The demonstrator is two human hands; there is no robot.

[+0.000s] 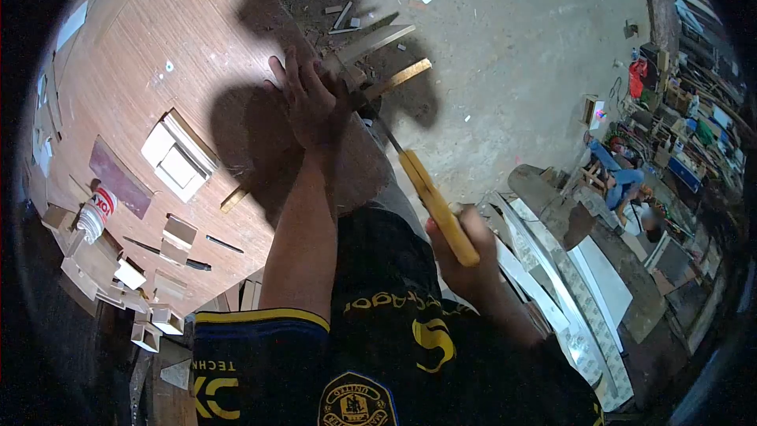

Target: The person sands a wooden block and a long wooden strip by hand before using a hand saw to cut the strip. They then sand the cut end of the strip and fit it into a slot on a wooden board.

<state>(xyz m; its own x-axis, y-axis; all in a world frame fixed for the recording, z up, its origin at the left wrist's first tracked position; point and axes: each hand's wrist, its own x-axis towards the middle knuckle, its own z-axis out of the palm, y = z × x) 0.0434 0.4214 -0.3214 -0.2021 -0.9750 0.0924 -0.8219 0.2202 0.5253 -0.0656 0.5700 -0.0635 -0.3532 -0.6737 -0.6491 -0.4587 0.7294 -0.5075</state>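
Note:
My right hand (471, 248) is closed around the yellow wooden handle (439, 209) of a handsaw. Its thin dark blade (386, 128) runs up from the handle to the table's edge, close by my left hand (307, 102). That hand lies with fingers spread at the edge, beside pieces of wood. A pale wooden strip (402, 77) and a wider board (378, 42) jut out past the edge over the floor. Shadow and my left hand hide where the blade meets the wood.
White-and-tan wooden pieces (181, 155) lie on the table (189, 47). Nearby are a white-and-red container (96, 213), a pen (225, 244) and small box-like wood pieces (151, 330). Offcuts (344, 20) litter the floor. Long panels (564, 292) lie at right; another person (631, 197) sits beyond.

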